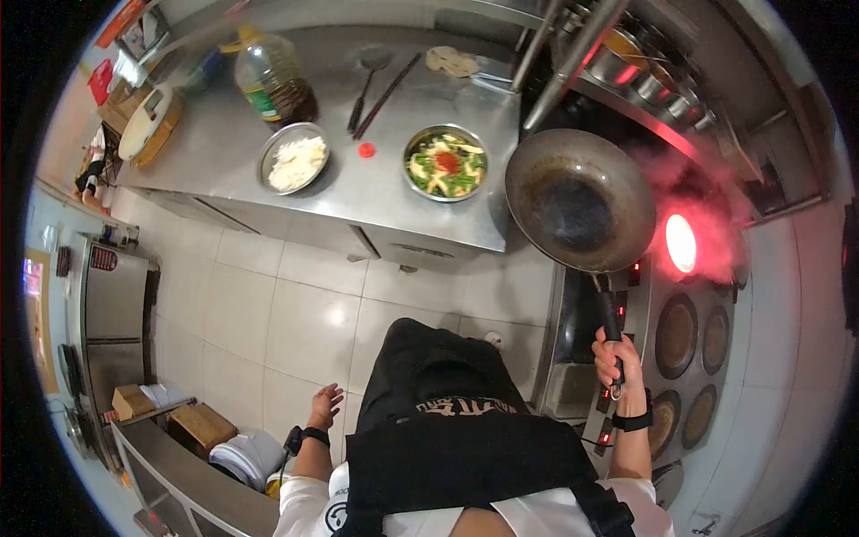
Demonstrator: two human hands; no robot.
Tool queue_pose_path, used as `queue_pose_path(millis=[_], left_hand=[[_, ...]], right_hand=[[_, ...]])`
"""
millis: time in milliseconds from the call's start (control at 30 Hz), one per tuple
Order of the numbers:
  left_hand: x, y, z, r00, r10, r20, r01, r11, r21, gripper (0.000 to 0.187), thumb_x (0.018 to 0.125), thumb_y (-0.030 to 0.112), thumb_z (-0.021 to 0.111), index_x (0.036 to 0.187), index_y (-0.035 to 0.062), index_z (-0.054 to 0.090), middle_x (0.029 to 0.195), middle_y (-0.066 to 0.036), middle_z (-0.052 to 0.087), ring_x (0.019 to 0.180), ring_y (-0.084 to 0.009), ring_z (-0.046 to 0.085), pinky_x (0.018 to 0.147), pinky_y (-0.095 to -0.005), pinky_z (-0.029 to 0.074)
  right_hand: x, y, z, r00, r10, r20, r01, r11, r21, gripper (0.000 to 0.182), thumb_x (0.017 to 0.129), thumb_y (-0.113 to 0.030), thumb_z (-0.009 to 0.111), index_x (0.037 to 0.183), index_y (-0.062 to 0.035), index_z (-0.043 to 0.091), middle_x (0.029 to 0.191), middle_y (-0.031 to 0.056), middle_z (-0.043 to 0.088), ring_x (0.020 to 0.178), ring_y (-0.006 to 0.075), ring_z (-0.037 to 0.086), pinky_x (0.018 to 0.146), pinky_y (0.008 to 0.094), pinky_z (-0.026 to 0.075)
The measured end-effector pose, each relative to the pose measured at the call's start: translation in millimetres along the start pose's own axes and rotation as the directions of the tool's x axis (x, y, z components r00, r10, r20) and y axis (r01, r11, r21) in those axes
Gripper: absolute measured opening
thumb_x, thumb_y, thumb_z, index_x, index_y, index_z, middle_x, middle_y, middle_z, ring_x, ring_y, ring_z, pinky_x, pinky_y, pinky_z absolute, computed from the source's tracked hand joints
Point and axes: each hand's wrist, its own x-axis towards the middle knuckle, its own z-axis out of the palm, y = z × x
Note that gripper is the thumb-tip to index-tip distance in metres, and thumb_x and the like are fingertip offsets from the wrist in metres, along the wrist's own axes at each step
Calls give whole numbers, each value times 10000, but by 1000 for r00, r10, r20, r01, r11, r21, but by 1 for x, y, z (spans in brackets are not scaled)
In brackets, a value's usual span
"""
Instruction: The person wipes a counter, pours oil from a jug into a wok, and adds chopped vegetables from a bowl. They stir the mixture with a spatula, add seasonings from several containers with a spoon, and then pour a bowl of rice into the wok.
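My right hand (616, 360) is wrapped around the black handle of a wok (580, 199), which is lifted and tilted so that its dark, worn inside shows. Beside it a burner (680, 243) glows white and red, with reddish smoke around it. My left hand (326, 406) hangs over the floor at my side, fingers apart and holding nothing. On the steel counter, near the wok, sits a metal bowl (409, 182) of green and pale food topped with red powder. Another metal bowl (265, 173) holds white food.
A large oil jug (284, 79), a spatula (364, 89), chopsticks (391, 93), a red cap (367, 150) and a crumpled cloth (452, 61) lie or stand on the counter (376, 192). Round stove plates (676, 336) line the right side. Behind the burner is a shelf with metal pots (617, 63).
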Motion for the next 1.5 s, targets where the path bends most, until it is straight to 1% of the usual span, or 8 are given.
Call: queue_pose_path(millis=[33, 167, 367, 433, 633, 967, 1433, 1500], left_hand=[[0, -4, -12, 1000, -26, 0, 26, 1000, 17, 366, 857, 275, 439, 1186, 120, 478, 1134, -58, 553, 1066, -214, 489, 902, -443, 316], [1, -15, -47, 997, -66, -41, 67, 997, 30, 350, 867, 287, 433, 1169, 117, 488, 1119, -68, 561, 1050, -224, 503, 898, -443, 320], [7, -22, -58, 993, -81, -90, 75, 995, -71, 332, 854, 252, 427, 1153, 127, 499, 1104, -56, 570, 1022, -209, 514, 877, -429, 334], [7, -21, -52, 993, -77, -94, 66, 991, -117, 323, 847, 246, 434, 1139, 127, 506, 1087, -54, 578, 1003, -204, 523, 866, -422, 342], [9, -11, -24, 999, -10, -45, 4, 992, -124, 310, 859, 251, 414, 1123, 126, 517, 1057, -36, 590, 974, -186, 543, 829, -406, 361], [15, -14, -15, 997, -55, -61, 50, 995, -86, 347, 847, 265, 425, 1154, 120, 499, 1122, -66, 565, 1037, -221, 519, 884, -432, 340], [9, -11, -17, 994, -54, -99, 41, 991, -126, 296, 858, 233, 412, 1108, 122, 527, 1080, -61, 592, 990, -196, 543, 828, -386, 359], [7, -9, -17, 993, -54, -105, 40, 991, -131, 293, 860, 234, 412, 1104, 121, 530, 1076, -60, 594, 991, -197, 543, 829, -386, 358]], right_hand=[[2, 4, 12, 1000, -2, -7, 1, 1000, -20, 142, 782, -43, 421, 915, -12, 458, 531, 3, 383, 320, 57, 332, 267, 213, 311], [13, 8, 56, 1000, 14, -14, -15, 995, -94, 131, 774, -45, 424, 898, -17, 454, 525, 2, 386, 315, 59, 334, 266, 210, 316], [34, -2, 95, 1000, 1, -7, -2, 973, -232, 122, 749, -54, 460, 859, -7, 433, 514, 5, 390, 311, 61, 338, 265, 209, 319], [41, -8, 99, 1000, 3, -9, -6, 961, -276, 126, 744, -49, 458, 859, -4, 430, 513, 7, 392, 310, 65, 342, 266, 210, 321], [64, -25, 106, 1000, -13, -18, 5, 922, -387, 137, 722, -28, 430, 852, 10, 412, 525, 36, 419, 326, 93, 366, 292, 233, 334], [80, -42, 117, 994, -58, -95, -2, 841, -541, 140, 737, -51, 419, 868, -4, 431, 531, 16, 431, 336, 77, 383, 305, 213, 337], [107, -41, 113, 994, -103, -47, 53, 792, -608, 78, 738, -57, 433, 800, -10, 432, 513, 19, 434, 337, 75, 393, 301, 213, 334], [109, -41, 115, 990, -118, -77, 45, 780, -624, 67, 732, -52, 431, 786, -13, 432, 513, 20, 434, 335, 79, 391, 302, 215, 334]])
